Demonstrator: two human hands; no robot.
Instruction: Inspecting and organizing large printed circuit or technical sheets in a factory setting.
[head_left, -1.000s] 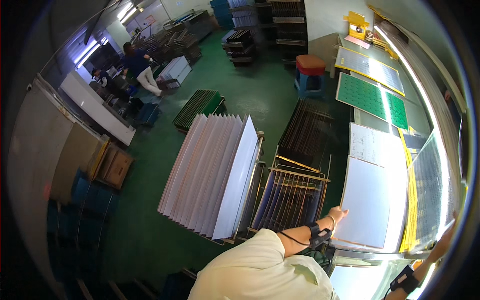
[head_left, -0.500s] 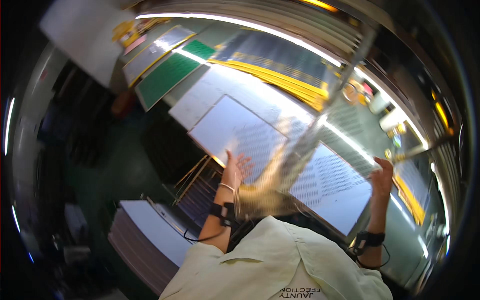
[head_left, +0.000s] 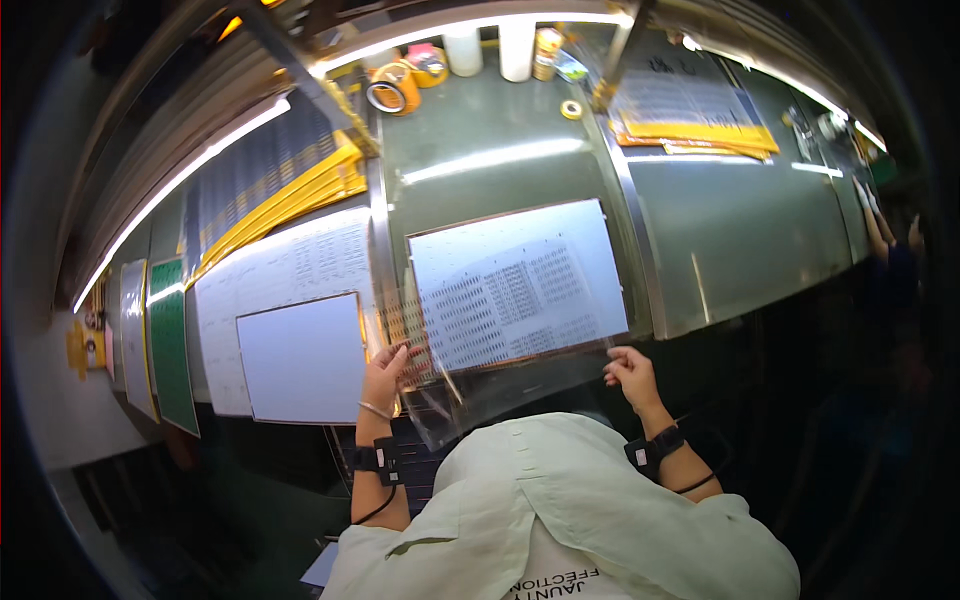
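Clear printed film [head_left: 505, 318] has swung round, now spreading mostly over the white panel [head_left: 570, 222] ahead; left hand [head_left: 385, 375] and right hand [head_left: 632, 380] grips pinch its opposite ends!

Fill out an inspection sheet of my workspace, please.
Surface: grey-green benchtop, crossed by metal strips, with light glare.
Job's things: printed clear film overlapping a white panel, contact unclear; second white panel to the left.
Clutter: orange tape rolls, white cylinders at the back.
Hands: left hand pinches the film's left side; right hand at its right side, grip unclear.
Cables: black cords from both wrist devices.
Surroundings: yellow-edged films, green panel on the left; another person's arm, far right.
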